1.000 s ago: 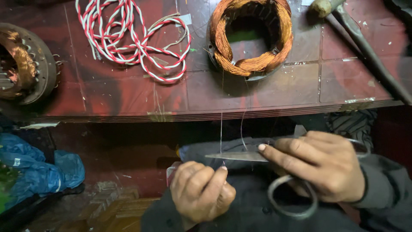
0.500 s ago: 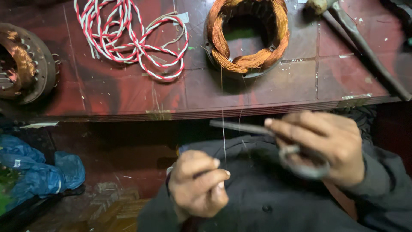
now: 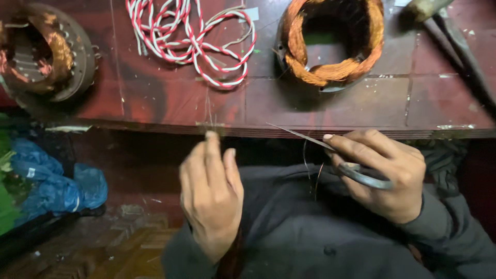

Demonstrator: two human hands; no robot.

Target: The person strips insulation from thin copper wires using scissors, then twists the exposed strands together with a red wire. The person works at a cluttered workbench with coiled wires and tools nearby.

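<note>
Nearest the camera, the left hand (image 3: 211, 199) is raised with its back to the view, fingers together and the tips pinched on a thin thread (image 3: 208, 111) that runs up from the fingertips toward the surface (image 3: 170, 103) edge. The thread is very fine and hard to follow against the dark red top; its upper end cannot be made out. It looks light, limp and easy to snap or lose, so it likely handles best pinched close to the free end and kept taut.

To the right of the left hand, the right hand (image 3: 385, 175) is closed through the loops of a pair of scissors (image 3: 330, 152). The blades lie together, pointing left and slightly up toward the thread, with the tip well short of it. A few loose strands hang below the blades over the dark sleeve and lap.

Beyond the hands sits the surface. Above the left hand lies a loose bundle of red-and-white twisted wire (image 3: 191, 39). To the right of that bundle rests a copper coil (image 3: 330, 41), a wound ring with an open centre. At the far left of the surface sits a round metal stator (image 3: 44, 51) with copper windings. At the far right lies a hammer (image 3: 444, 26), handle pointing down-right. Below the surface on the left is a blue bag (image 3: 57, 181) on the floor.
</note>
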